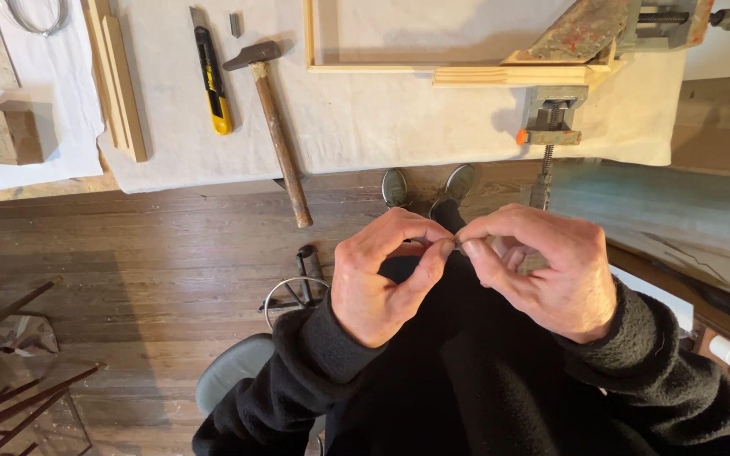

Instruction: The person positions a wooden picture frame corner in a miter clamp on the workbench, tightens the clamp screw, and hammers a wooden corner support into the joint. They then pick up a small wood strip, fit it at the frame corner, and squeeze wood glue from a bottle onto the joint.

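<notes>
My left hand and my right hand meet in front of my chest, fingertips pinched together on a very small object that I cannot identify. Both wrists are in black fleece sleeves. The hands hover over my lap, below the workbench edge. On the cloth-covered bench above lie a wooden-handled hammer and a yellow and black utility knife. A wooden frame is held at its corner by a metal corner clamp.
A strip of wooden moulding lies left of the knife, with a small cardboard box and a wire coil further left. Dark wooden floor, my shoes, a stool seat and dark chair legs lie below.
</notes>
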